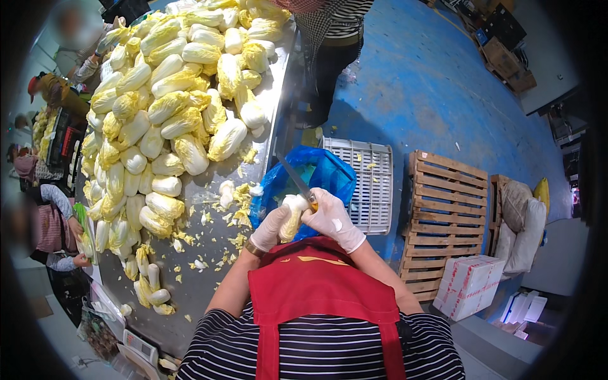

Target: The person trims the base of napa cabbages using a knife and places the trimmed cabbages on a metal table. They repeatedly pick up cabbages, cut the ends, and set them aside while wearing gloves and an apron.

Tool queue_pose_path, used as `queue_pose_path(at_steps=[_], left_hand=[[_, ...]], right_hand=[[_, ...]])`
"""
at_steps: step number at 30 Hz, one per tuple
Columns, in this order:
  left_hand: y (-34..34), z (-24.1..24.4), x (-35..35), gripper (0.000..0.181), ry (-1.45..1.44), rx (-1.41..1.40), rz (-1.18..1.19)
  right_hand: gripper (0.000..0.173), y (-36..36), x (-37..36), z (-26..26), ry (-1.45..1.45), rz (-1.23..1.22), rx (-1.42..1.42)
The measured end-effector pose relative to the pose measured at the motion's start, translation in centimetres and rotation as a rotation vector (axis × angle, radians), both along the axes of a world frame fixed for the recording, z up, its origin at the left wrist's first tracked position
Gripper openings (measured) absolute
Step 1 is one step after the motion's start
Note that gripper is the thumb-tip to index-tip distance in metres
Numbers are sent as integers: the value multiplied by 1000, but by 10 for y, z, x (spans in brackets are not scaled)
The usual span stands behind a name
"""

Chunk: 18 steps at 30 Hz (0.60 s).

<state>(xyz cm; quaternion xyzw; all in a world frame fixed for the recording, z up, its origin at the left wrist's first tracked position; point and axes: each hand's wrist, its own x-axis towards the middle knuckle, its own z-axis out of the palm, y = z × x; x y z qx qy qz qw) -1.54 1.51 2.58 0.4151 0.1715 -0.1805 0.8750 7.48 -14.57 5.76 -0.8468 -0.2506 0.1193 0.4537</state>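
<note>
A small napa cabbage point(290, 218) lies in my gloved left hand point(271, 228), its white base end up, above a blue plastic bag point(332, 171). My gloved right hand point(331, 216) grips a knife point(293, 175) by its yellow-orange handle, close beside the cabbage base; the blade points up and to the left. Whether the blade touches the cabbage I cannot tell. To the left, a large heap of napa cabbages point(166, 109) covers much of a metal table point(190, 280). Torn yellow leaves point(242, 204) and white scraps lie on the table near the bag.
A white plastic crate point(368, 185) stands right of the bag, then wooden pallets point(446, 209) and a taped white box point(470, 287). Another person point(332, 52) stands at the table's far right edge; others work along the left. A scale point(140, 344) sits at lower left.
</note>
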Motion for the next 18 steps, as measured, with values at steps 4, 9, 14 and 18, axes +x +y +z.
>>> queue_pose_path(at_steps=[4, 9, 14, 18], left_hand=[[0, -1, 6, 87, -117, -296, 174], [1, 13, 14, 76, -92, -255, 285], [4, 12, 13, 47, -100, 90, 290], [4, 17, 16, 31, -98, 730, 171]], right_hand=[[24, -6, 17, -25, 53, -64, -80], [39, -9, 9, 3, 198, -81, 50], [30, -14, 0, 19, 184, -9, 18], [26, -30, -5, 21, 49, 69, -43]])
